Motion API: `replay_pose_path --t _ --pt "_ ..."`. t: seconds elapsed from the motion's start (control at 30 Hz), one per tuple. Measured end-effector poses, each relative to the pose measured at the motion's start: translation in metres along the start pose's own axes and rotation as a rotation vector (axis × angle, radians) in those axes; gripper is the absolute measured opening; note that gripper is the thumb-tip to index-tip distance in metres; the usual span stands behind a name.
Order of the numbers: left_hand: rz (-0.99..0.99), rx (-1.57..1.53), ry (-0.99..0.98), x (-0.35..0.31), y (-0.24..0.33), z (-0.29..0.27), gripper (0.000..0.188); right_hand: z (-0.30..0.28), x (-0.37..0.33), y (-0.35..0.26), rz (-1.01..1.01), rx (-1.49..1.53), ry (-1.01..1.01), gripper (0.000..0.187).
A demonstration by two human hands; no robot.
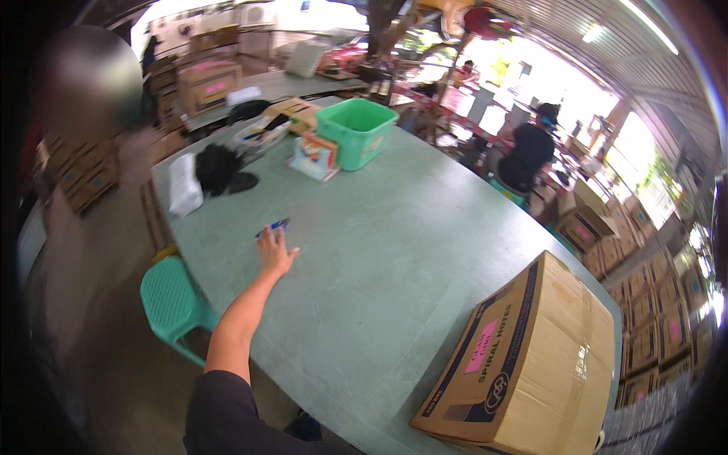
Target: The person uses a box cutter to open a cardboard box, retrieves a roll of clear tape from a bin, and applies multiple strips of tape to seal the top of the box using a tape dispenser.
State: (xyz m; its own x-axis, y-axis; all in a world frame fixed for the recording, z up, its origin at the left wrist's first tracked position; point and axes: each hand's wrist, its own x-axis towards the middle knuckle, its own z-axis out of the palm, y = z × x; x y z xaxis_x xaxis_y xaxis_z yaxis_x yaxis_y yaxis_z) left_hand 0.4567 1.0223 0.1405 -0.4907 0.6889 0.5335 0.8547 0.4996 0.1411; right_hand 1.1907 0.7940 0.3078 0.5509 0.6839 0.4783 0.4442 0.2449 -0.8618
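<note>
My left hand (276,255) reaches over the green-grey tabletop with its palm down, the thumb spread away from the fingers. At its fingertips lies a small blue object (279,224) with a dark end. It is too small and blurred for me to name its kind, and I cannot tell whether the fingers touch it. My right hand is out of view. To the right on the same table (356,303) stands a large taped cardboard box (561,364) with a pink label on its side.
At the table's far end are a green plastic bin (356,133), a small printed pack (314,156), a tray of odds and ends (262,136), a black bundle (218,168) and a white packet (184,186). A green stool (176,299) stands left. Stacked cartons (652,318) and a seated person (527,155) are right.
</note>
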Motion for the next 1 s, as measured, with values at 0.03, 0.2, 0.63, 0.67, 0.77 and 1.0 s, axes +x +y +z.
replay_pose_path --t 0.03,0.2,0.63,0.67,0.77,1.0 --pt "-0.057 0.016 -0.105 0.013 -0.012 0.003 0.061 -0.007 -0.001 -0.008 -0.003 0.037 0.058 0.056" --pt "-0.106 -0.023 -0.212 0.04 -0.012 0.033 0.054 -0.065 0.02 0.041 -0.017 0.216 0.412 0.049" --pt "0.224 -0.678 -0.337 -0.022 0.003 -0.015 0.046 0.039 -0.073 -0.066 0.093 0.275 0.622 0.04" --pt "0.175 -0.86 -0.382 -0.026 0.015 -0.022 0.045 0.049 -0.09 -0.07 0.143 0.281 0.619 0.043" --pt "0.539 -1.128 -0.457 -0.028 0.068 -0.131 0.042 0.102 -0.134 -0.104 0.163 0.137 0.677 0.055" --pt "1.31 -1.433 -0.444 -0.084 0.141 -0.282 0.038 0.143 -0.139 -0.205 -0.39 -0.791 0.449 0.053"
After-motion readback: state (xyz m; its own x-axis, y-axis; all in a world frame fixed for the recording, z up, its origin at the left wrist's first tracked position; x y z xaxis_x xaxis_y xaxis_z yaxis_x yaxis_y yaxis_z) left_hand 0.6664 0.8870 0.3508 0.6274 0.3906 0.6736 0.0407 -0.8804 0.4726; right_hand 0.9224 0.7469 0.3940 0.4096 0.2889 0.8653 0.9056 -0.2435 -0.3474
